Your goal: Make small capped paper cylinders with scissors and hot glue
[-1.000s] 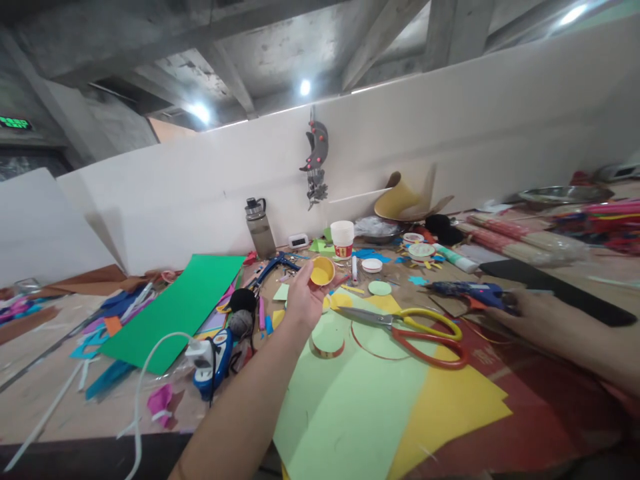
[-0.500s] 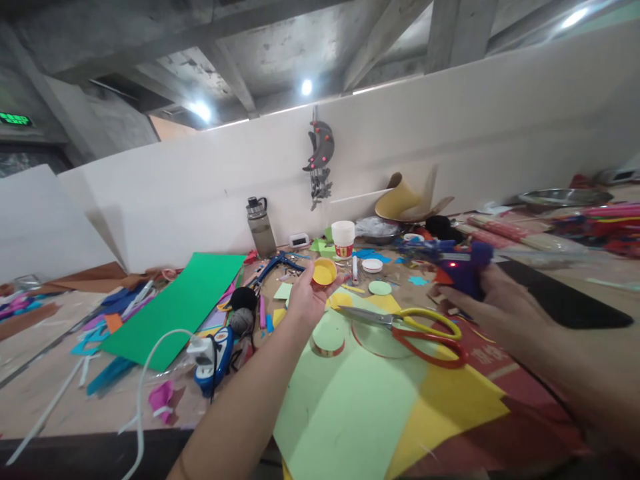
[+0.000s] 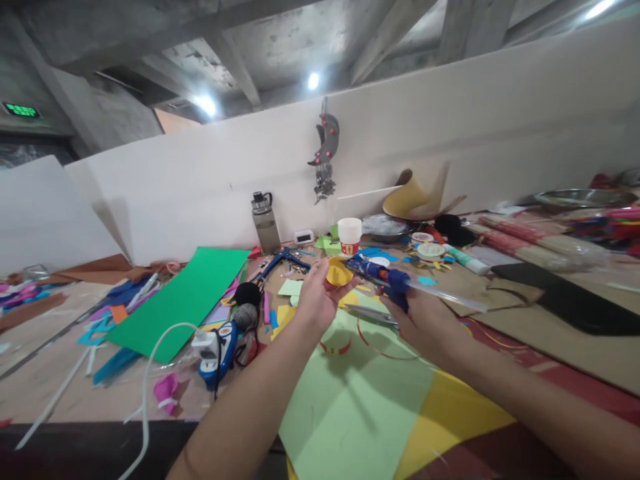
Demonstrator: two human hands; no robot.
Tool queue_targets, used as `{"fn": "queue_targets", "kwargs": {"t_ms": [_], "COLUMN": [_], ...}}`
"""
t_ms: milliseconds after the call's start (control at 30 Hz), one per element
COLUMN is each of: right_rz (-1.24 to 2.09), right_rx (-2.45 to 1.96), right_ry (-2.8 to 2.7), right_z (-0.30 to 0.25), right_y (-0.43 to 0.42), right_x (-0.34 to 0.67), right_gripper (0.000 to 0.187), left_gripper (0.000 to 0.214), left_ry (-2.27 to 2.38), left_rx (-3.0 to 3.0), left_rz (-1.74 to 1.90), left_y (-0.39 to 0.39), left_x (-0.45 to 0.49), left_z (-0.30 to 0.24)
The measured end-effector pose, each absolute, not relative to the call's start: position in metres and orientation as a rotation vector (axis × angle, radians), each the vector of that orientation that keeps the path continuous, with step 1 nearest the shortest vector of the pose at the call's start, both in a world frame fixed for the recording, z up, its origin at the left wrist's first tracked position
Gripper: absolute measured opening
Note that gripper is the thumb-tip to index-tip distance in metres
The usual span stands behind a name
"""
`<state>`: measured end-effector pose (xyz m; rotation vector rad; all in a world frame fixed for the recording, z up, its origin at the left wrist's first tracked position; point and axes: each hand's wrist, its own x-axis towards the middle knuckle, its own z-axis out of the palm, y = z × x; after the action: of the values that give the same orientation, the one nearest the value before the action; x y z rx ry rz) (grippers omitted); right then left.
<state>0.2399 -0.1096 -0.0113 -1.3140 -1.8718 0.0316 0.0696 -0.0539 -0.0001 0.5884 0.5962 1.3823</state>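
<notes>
My left hand holds a small yellow cup-shaped piece raised above the table, fingers pinched round its rim. My right hand grips a blue glue gun with a clear glue stick jutting out of its back to the right. The gun's nozzle points left and reaches the yellow piece. Beneath both hands lie light green paper and yellow paper. The scissors lie on the green sheet, mostly hidden by my right hand.
A dark green sheet, a second glue gun with a white cable, yarn balls and scraps lie at left. A water bottle, a paper cup and a white partition stand behind. A black strip lies at right.
My right hand picked up the blue glue gun from the table at right and carried it left, to the yellow piece. My left hand stayed raised with that piece.
</notes>
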Motion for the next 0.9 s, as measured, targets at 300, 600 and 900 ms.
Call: {"fn": "queue_targets", "kwargs": {"t_ms": [300, 600, 900], "right_rz": [-0.054, -0.057, -0.042], "right_rx": [-1.287, -1.31, -1.326], "right_ry": [-1.881, -1.894, -1.875], "right_z": [-0.024, -0.026, -0.026], "right_y": [-0.102, -0.103, -0.105], "right_x": [0.24, 0.241, 0.242], "right_gripper": [0.038, 0.041, 0.039], "left_gripper": [0.015, 0.01, 0.011], "left_ry": [0.594, 0.603, 0.582], "left_rx": [0.623, 0.632, 0.645], "left_rz": [1.361, 1.358, 1.365], "left_y": [-0.065, -0.065, -0.065], "left_x": [0.074, 0.075, 0.075], "left_z": [0.006, 0.005, 0.005]}}
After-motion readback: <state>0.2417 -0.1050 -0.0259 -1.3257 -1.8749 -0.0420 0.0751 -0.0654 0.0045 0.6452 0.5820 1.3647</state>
